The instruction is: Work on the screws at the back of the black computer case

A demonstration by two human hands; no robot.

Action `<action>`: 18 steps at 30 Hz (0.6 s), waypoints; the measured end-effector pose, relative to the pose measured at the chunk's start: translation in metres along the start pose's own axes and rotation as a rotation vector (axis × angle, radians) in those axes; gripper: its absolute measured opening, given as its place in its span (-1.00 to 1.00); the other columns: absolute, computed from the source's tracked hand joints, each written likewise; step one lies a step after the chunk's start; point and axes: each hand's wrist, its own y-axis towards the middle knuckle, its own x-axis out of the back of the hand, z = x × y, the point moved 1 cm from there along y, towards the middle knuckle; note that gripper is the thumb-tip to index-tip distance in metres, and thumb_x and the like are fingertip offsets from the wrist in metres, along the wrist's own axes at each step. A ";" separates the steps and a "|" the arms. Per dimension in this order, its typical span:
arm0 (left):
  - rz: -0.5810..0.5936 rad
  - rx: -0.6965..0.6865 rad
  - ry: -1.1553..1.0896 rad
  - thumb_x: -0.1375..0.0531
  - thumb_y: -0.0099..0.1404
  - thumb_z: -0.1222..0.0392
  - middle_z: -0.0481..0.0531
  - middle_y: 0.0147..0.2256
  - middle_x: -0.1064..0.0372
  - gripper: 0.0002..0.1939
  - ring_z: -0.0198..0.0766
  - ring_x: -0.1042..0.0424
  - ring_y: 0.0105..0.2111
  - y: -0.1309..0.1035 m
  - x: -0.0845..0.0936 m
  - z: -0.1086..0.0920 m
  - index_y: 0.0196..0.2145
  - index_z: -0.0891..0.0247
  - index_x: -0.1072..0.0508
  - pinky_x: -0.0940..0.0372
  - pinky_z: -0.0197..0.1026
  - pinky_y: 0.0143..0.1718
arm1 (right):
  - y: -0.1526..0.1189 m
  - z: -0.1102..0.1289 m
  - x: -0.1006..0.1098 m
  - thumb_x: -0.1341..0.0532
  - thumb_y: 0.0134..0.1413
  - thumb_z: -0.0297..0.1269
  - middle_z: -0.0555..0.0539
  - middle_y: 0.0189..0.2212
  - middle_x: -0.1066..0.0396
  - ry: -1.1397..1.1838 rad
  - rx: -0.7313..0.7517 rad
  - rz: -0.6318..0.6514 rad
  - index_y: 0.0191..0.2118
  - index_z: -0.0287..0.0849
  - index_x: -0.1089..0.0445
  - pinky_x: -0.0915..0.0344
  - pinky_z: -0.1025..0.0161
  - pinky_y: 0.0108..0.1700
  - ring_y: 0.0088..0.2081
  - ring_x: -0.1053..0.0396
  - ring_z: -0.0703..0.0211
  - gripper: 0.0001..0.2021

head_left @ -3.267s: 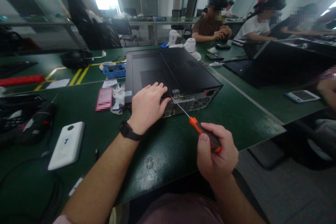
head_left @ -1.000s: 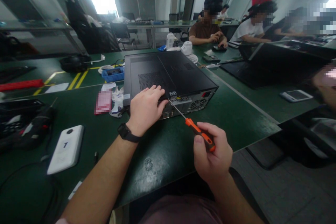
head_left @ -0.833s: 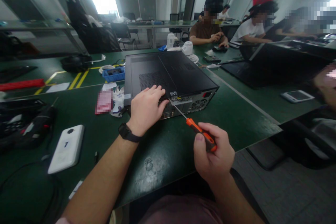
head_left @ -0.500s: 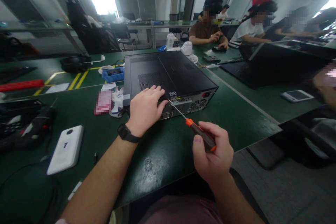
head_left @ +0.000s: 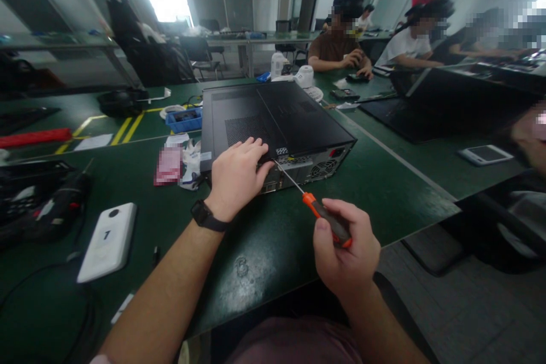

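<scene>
Across the green table [head_left: 277, 227], near its front edge, I see a computer tower [head_left: 298, 119] lying flat, rear panel toward the worker, its side cover on. The right hand [head_left: 354, 250] grips a screwdriver [head_left: 314, 205], tip at the rear top edge beside the left thumb. The left hand [head_left: 236, 176] rests loosely open over that edge. The driver is engaged, I judge; how far any screw has turned, I can't tell.

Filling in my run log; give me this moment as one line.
left hand: on computer case | right hand: grips screwdriver, tip at case's rear edge | white phone-shaped device: on table
</scene>
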 end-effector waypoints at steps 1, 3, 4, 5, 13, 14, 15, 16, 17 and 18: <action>0.002 0.001 0.000 -0.23 0.46 0.11 0.16 0.21 -0.51 -0.68 -0.04 -0.44 0.27 0.000 0.000 0.000 0.10 0.23 -0.55 -0.30 0.05 0.35 | 0.000 0.001 0.000 -0.23 0.25 -0.33 -0.06 -0.26 -0.60 0.003 0.008 -0.003 -0.01 -0.11 -0.43 -0.58 0.21 -0.27 -0.33 -0.61 0.13 -0.79; 0.003 0.001 0.001 -0.23 0.46 0.11 0.16 0.20 -0.51 -0.68 -0.04 -0.45 0.26 0.000 0.000 0.000 0.09 0.23 -0.55 -0.30 0.05 0.34 | 0.000 0.000 -0.001 -0.23 0.26 -0.35 -0.06 -0.26 -0.61 0.002 0.009 -0.012 -0.02 -0.11 -0.43 -0.58 0.22 -0.26 -0.32 -0.62 0.14 -0.81; 0.002 0.002 0.001 -0.23 0.46 0.11 0.16 0.20 -0.51 -0.69 -0.04 -0.45 0.26 0.000 0.000 0.000 0.09 0.23 -0.56 -0.31 0.05 0.34 | -0.001 0.000 -0.001 -0.24 0.27 -0.35 -0.05 -0.26 -0.61 0.001 0.002 -0.014 -0.03 -0.11 -0.44 -0.57 0.23 -0.27 -0.34 -0.62 0.15 -0.82; 0.002 0.002 0.000 -0.23 0.46 0.11 0.16 0.20 -0.51 -0.69 -0.03 -0.45 0.26 0.000 0.000 -0.001 0.08 0.23 -0.56 -0.31 0.05 0.34 | -0.002 -0.001 -0.001 -0.24 0.29 -0.35 -0.04 -0.28 -0.62 0.000 -0.012 -0.013 -0.04 -0.11 -0.45 -0.56 0.24 -0.29 -0.37 -0.61 0.17 -0.84; 0.010 0.008 -0.005 -0.24 0.45 0.12 0.14 0.21 -0.50 -0.69 -0.03 -0.44 0.27 0.001 0.000 0.001 0.09 0.20 -0.56 -0.30 0.08 0.34 | -0.003 -0.002 0.000 -0.20 0.31 -0.24 -0.07 -0.27 -0.61 0.007 -0.047 0.017 0.00 -0.12 -0.44 -0.53 0.24 -0.37 -0.39 -0.59 0.15 -0.79; 0.008 0.007 -0.005 -0.24 0.45 0.12 0.14 0.21 -0.50 -0.69 -0.03 -0.44 0.27 0.001 -0.001 0.001 0.09 0.20 -0.56 -0.30 0.07 0.34 | -0.002 -0.002 0.000 -0.21 0.29 -0.25 -0.07 -0.27 -0.61 0.002 -0.025 0.008 -0.01 -0.11 -0.44 -0.54 0.23 -0.35 -0.38 -0.59 0.14 -0.80; 0.006 0.006 -0.006 -0.24 0.45 0.11 0.15 0.21 -0.50 -0.69 -0.03 -0.44 0.27 0.001 0.000 0.001 0.09 0.21 -0.56 -0.30 0.07 0.34 | -0.002 -0.001 0.000 -0.22 0.29 -0.26 -0.07 -0.27 -0.61 -0.005 -0.012 0.000 -0.01 -0.11 -0.44 -0.55 0.23 -0.33 -0.37 -0.59 0.14 -0.80; 0.005 0.003 -0.009 -0.24 0.45 0.11 0.15 0.21 -0.51 -0.69 -0.03 -0.45 0.26 0.001 0.000 0.001 0.09 0.22 -0.56 -0.30 0.07 0.34 | -0.002 -0.001 0.000 -0.22 0.29 -0.27 -0.07 -0.27 -0.61 -0.009 -0.008 -0.006 -0.02 -0.11 -0.44 -0.55 0.23 -0.33 -0.38 -0.59 0.14 -0.81; 0.004 0.002 -0.011 -0.24 0.45 0.11 0.16 0.20 -0.51 -0.69 -0.03 -0.45 0.26 0.001 0.000 0.001 0.09 0.23 -0.56 -0.30 0.07 0.34 | -0.002 -0.001 0.000 -0.22 0.30 -0.28 -0.06 -0.28 -0.61 -0.012 -0.015 -0.005 -0.03 -0.10 -0.45 -0.54 0.23 -0.33 -0.40 -0.58 0.15 -0.83; 0.002 0.001 -0.011 -0.24 0.45 0.12 0.16 0.20 -0.51 -0.69 -0.03 -0.45 0.26 0.001 0.000 0.001 0.08 0.23 -0.56 -0.30 0.06 0.34 | -0.003 -0.002 -0.001 -0.22 0.32 -0.29 -0.04 -0.30 -0.61 -0.011 -0.030 0.000 -0.03 -0.10 -0.46 -0.54 0.23 -0.33 -0.42 -0.58 0.16 -0.84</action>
